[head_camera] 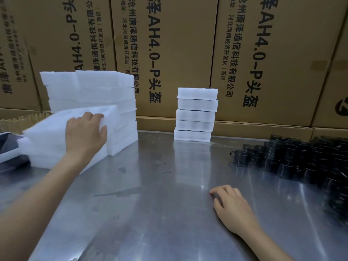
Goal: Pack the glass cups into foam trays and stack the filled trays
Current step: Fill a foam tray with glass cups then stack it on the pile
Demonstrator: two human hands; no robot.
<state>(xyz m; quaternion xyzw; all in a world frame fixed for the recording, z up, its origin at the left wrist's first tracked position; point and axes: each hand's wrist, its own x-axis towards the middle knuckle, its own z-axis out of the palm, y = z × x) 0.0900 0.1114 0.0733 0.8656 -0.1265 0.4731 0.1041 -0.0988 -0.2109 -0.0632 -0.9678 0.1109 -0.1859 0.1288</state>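
Left hand (85,132): grip clenched on the edge of the top foam tray (56,129), blurred, at the empty-tray pile, table's left; best lifted level, clear of the taller foam stack (105,95). Right hand (232,205): grip released, fingers loosely curled, resting on the steel table (160,213). Dark glass cups (305,162) heaped at right, five filled trays (195,114) stacked at the rear before printed cardboard cartons (180,44).

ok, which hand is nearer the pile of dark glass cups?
Right. The right hand rests on the steel table just left of the dark glass cups; the left hand grips a white foam tray at the far left.
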